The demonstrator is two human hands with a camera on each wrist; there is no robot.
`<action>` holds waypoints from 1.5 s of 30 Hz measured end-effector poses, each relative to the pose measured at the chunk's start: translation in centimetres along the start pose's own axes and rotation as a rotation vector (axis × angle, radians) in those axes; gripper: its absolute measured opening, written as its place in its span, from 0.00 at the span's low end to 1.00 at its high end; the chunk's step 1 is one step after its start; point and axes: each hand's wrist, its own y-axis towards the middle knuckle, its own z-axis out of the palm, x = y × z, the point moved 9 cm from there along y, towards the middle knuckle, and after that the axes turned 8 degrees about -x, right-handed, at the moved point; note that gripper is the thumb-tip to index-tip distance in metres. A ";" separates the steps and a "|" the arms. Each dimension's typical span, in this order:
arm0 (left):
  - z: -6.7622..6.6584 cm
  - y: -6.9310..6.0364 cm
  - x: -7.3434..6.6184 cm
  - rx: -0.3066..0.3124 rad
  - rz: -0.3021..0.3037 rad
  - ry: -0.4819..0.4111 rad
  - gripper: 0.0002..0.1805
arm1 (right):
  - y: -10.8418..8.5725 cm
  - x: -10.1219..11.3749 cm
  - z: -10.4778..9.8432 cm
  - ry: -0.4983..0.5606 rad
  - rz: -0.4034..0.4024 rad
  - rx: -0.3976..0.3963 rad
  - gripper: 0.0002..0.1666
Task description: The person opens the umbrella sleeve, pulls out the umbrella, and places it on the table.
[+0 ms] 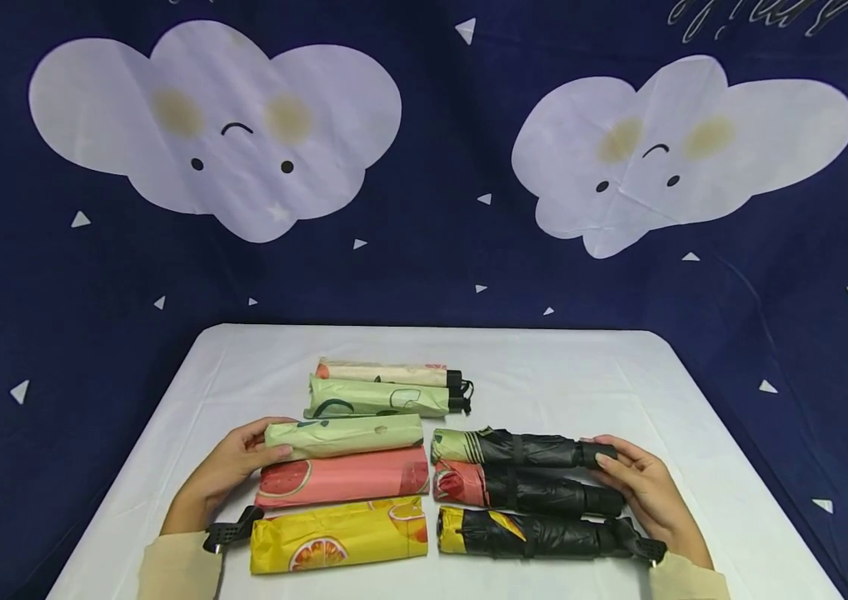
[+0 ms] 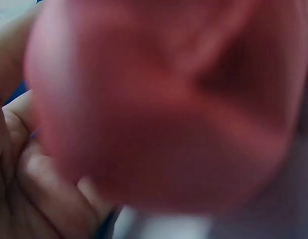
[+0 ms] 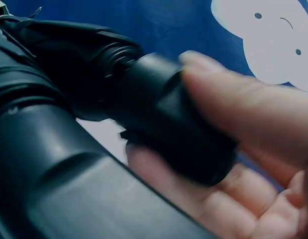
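My left hand (image 1: 223, 467) grips the left end of a pale green umbrella cover (image 1: 349, 437), thumb in front. On the right, my right hand (image 1: 649, 487) pinches the black handle (image 3: 178, 119) of a folded umbrella (image 1: 536, 449) with a green patterned end. Just below the green cover lies a pink watermelon-print cover (image 1: 349, 479); its end, blurred, fills most of the left wrist view. Beside it is a black folded umbrella (image 1: 525, 490) with a red end. Nearest me are a yellow orange-print cover (image 1: 341, 537) and a black umbrella (image 1: 532, 533) with a yellow end.
Behind the green cover, a light green umbrella (image 1: 379, 398) and a cream one (image 1: 386, 372) lie in their covers, black handles to the right. A white table (image 1: 566, 375) carries everything. Beyond it hangs a dark blue cloth (image 1: 439, 250) with clouds.
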 end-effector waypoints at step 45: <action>1.4 2.0 -9.0 -0.344 0.048 0.476 0.34 | 5.2 8.1 18.1 -0.866 -0.271 0.038 0.23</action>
